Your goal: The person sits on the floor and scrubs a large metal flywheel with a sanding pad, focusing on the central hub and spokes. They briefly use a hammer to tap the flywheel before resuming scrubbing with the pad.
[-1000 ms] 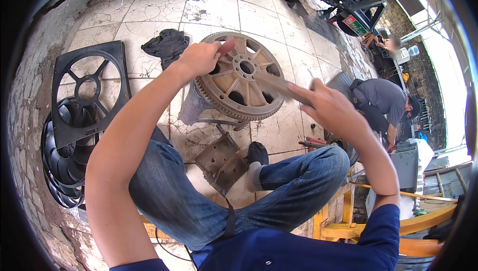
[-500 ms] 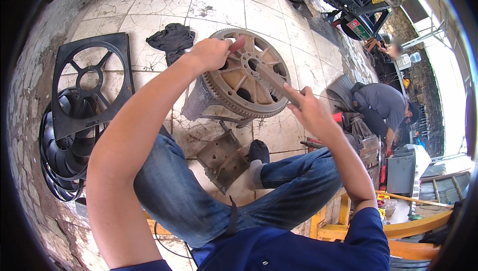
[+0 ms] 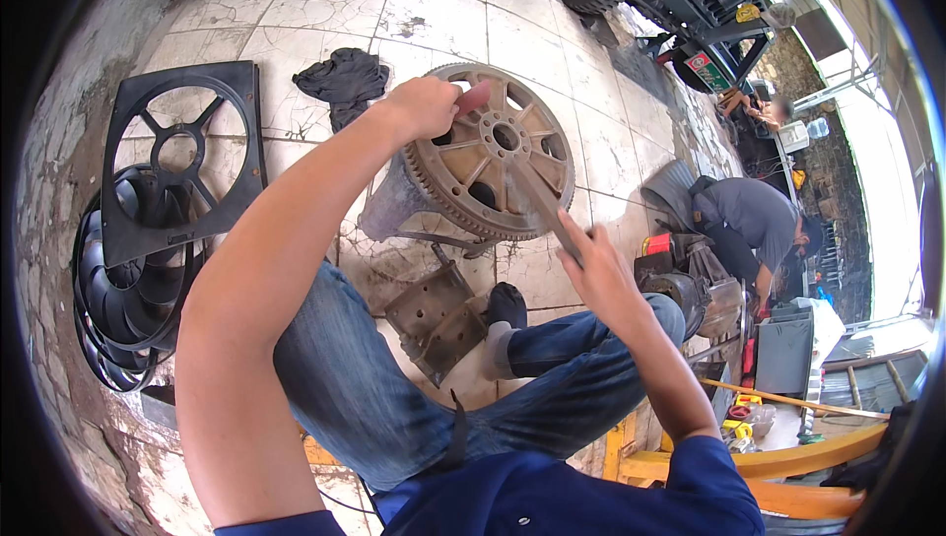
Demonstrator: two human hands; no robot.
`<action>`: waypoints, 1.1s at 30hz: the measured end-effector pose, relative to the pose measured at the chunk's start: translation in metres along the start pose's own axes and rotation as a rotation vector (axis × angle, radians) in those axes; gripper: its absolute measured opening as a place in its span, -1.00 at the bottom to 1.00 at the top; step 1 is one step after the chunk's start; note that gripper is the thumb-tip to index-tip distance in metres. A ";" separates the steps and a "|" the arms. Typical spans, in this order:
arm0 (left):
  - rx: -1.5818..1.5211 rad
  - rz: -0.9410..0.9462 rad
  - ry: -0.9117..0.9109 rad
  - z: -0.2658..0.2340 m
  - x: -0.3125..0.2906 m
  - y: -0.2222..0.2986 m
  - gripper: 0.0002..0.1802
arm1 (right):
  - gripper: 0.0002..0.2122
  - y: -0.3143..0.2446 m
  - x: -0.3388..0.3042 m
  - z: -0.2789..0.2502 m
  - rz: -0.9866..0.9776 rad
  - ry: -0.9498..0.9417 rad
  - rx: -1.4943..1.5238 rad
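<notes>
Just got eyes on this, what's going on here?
A seated person is busy at a toothed metal wheel on a gray stand. Their right hand holds a long tool across it; contact is unclear. The left hand is at its left edge. A metal plate lies on the floor. Another person bends over nearby.

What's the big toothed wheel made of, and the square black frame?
The toothed wheel looks like bare metal, perhaps iron: dull, grey-brown, with crisp teeth round its rim. The black frame seems to be plastic, smooth with a faint sheen and thin spokes, though painted metal is possible.
</notes>
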State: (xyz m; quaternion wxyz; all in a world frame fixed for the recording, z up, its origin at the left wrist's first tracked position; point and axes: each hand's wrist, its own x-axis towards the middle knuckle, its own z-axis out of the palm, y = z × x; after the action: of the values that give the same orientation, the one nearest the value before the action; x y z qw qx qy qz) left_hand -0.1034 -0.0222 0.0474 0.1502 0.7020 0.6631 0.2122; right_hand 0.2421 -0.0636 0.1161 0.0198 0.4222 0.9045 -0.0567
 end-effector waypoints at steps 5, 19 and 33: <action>0.032 -0.037 0.000 -0.002 -0.003 0.000 -0.73 | -0.49 -0.001 -0.008 -0.049 0.031 -0.084 -0.035; 0.022 -0.036 0.002 -0.002 0.000 -0.001 -0.73 | -0.48 0.000 0.004 -0.082 -0.054 -0.008 -0.214; 0.036 -0.061 -0.049 -0.004 0.002 0.010 -0.73 | -0.50 0.009 0.003 -0.076 -0.018 -0.007 -0.053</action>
State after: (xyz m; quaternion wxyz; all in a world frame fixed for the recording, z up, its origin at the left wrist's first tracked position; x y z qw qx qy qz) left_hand -0.0969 -0.0212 0.0558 0.1602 0.6889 0.6841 0.1782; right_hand 0.2483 -0.0469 0.1904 0.0337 0.4131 0.9094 -0.0346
